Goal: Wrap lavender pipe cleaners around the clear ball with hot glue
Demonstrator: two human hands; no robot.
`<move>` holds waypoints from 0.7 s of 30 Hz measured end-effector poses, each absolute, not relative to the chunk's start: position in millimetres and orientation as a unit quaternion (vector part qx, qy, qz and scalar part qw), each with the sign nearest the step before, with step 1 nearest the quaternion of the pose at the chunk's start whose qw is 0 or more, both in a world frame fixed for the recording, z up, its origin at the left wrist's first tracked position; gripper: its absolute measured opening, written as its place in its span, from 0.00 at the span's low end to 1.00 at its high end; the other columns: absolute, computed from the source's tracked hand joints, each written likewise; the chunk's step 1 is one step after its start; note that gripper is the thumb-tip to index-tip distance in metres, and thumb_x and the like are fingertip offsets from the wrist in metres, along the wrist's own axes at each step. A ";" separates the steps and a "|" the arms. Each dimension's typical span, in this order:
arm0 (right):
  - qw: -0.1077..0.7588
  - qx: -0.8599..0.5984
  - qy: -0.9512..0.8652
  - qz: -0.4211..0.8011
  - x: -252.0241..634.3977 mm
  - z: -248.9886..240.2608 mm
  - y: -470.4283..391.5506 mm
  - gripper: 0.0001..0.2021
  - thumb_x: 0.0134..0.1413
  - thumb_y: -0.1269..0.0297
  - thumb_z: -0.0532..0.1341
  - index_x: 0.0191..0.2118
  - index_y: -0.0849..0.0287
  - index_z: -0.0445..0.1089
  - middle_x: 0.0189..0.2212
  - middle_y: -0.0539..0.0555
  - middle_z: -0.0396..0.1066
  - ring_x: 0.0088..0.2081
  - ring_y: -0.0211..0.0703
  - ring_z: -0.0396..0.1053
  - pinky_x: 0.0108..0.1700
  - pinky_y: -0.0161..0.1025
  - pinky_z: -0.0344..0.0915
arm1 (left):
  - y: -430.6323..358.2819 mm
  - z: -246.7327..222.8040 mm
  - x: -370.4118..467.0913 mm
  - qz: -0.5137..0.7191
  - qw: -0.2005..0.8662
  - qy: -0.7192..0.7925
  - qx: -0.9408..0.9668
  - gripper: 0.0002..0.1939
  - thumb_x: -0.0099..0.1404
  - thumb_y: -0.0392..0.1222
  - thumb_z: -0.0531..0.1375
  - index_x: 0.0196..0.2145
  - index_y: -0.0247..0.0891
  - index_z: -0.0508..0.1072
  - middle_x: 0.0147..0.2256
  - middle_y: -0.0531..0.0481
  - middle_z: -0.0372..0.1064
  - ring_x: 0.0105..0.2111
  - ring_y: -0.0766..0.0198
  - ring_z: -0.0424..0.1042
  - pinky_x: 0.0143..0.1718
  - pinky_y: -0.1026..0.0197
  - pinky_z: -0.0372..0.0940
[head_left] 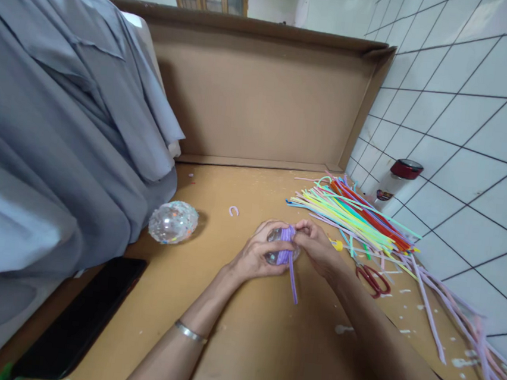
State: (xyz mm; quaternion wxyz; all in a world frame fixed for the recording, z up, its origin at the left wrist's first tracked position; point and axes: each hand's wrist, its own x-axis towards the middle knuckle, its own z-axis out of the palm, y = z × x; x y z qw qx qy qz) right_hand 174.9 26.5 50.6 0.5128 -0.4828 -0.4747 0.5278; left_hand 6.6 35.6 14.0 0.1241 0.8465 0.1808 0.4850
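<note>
Near the middle of the table, my left hand (pixel 252 254) is wrapped round a small clear ball (pixel 271 256). Purple pipe cleaner (pixel 293 282) is wound in a band about the ball, and one loose end hangs down toward me. On the ball's right side my right hand (pixel 317 248) is closed, its thumb and fingers pinching the purple pipe cleaner at the band. The fingertips partly hide the spot where they grip it. A second clear ball (pixel 173 222), with colourful specks inside, rests to the left, apart from both hands.
Bundled coloured pipe cleaners (pixel 354 214) lie at the right, with red-handled scissors (pixel 374 279) in front. A red-lidded jar (pixel 393 182) stands by the tiled wall. A cardboard panel (pixel 262 95) closes the back. Grey cloth (pixel 72 119) and a black phone-like slab (pixel 82 317) are at left.
</note>
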 end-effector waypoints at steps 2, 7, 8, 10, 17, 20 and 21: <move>0.514 -0.483 -0.480 0.522 175.3 49.2 27.1 0.14 0.29 0.66 0.63 0.28 0.53 0.59 0.24 0.45 0.65 0.29 0.39 0.62 0.32 0.37 0.60 | 35.3 14.0 6.4 0.482 0.128 0.185 0.847 0.17 0.51 0.38 0.68 0.41 0.40 0.76 0.53 0.41 0.62 0.54 0.52 0.64 0.54 0.46 0.64; 0.516 -0.484 -0.488 0.511 175.6 47.1 28.2 0.13 0.30 0.67 0.61 0.28 0.53 0.59 0.24 0.45 0.64 0.29 0.39 0.62 0.32 0.37 0.59 | 35.3 13.4 6.4 0.478 0.134 0.191 0.847 0.17 0.51 0.39 0.68 0.41 0.42 0.76 0.52 0.43 0.62 0.54 0.53 0.64 0.54 0.46 0.64; 0.516 -0.483 -0.489 0.511 175.5 47.1 28.1 0.13 0.30 0.67 0.61 0.28 0.53 0.59 0.24 0.45 0.64 0.29 0.39 0.61 0.32 0.37 0.59 | 35.6 13.1 6.4 0.480 0.132 0.188 0.847 0.17 0.51 0.39 0.68 0.41 0.42 0.76 0.52 0.43 0.62 0.54 0.53 0.64 0.54 0.46 0.64; 0.520 -0.480 -0.489 0.510 175.1 47.5 28.0 0.12 0.30 0.67 0.61 0.28 0.53 0.59 0.24 0.45 0.64 0.29 0.39 0.61 0.32 0.37 0.59 | 36.3 12.3 6.4 0.483 0.130 0.185 0.846 0.18 0.51 0.39 0.68 0.41 0.41 0.76 0.53 0.43 0.62 0.54 0.53 0.64 0.54 0.46 0.64; 0.524 -0.472 -0.492 0.511 174.1 47.6 27.3 0.13 0.31 0.66 0.61 0.28 0.53 0.58 0.24 0.45 0.64 0.28 0.38 0.61 0.32 0.37 0.59 | 37.6 11.1 5.8 0.488 0.136 0.184 0.842 0.18 0.51 0.39 0.68 0.41 0.41 0.76 0.53 0.42 0.62 0.54 0.53 0.64 0.54 0.46 0.64; 0.527 -0.471 -0.488 0.512 173.0 48.0 27.0 0.14 0.31 0.65 0.62 0.28 0.53 0.58 0.24 0.45 0.64 0.28 0.39 0.61 0.32 0.38 0.59 | 37.3 11.6 5.4 0.486 0.140 0.190 0.842 0.18 0.51 0.38 0.68 0.42 0.40 0.75 0.54 0.41 0.61 0.55 0.52 0.63 0.55 0.46 0.64; 0.528 -0.470 -0.484 0.515 172.4 48.4 27.0 0.14 0.30 0.65 0.62 0.28 0.53 0.58 0.24 0.45 0.64 0.28 0.39 0.61 0.32 0.38 0.59 | 37.1 11.9 5.2 0.484 0.140 0.191 0.842 0.18 0.51 0.38 0.68 0.42 0.40 0.75 0.55 0.41 0.61 0.55 0.52 0.63 0.55 0.46 0.64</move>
